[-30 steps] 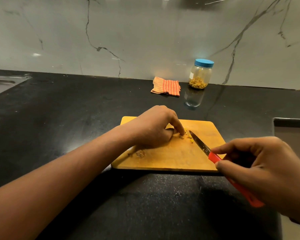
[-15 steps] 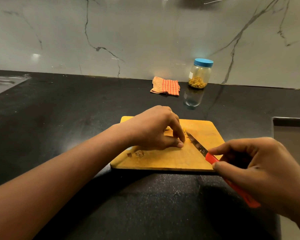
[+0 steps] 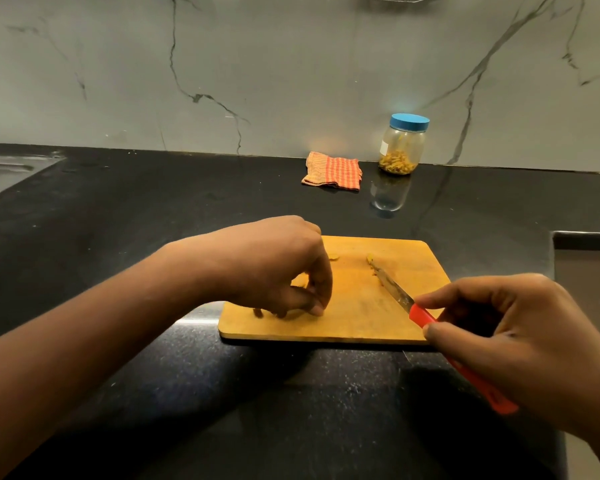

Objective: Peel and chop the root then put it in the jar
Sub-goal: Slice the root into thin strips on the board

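A wooden cutting board (image 3: 357,317) lies on the black counter. My left hand (image 3: 281,268) hovers over its near-left part, fingers curled down with the tips touching the board beside some brown peel scraps (image 3: 258,313). What lies under the fingers is hidden. A small yellow root piece (image 3: 333,257) rests near the board's far edge. My right hand (image 3: 520,344) grips the red handle of a knife (image 3: 394,289), whose blade lies low over the board's right side with yellow bits (image 3: 372,264) at its tip. The blue-lidded jar (image 3: 401,147) with yellow pieces inside stands shut by the wall.
A folded orange checked cloth (image 3: 333,169) lies left of the jar. A steel sink (image 3: 0,171) is set into the counter at far left. A grey metal edge (image 3: 586,237) rises at the right, close to the board.
My left hand has slid from the board's middle toward its near-left corner, away from the knife tip. The knife has stayed roughly where it was, with bits still by its tip.
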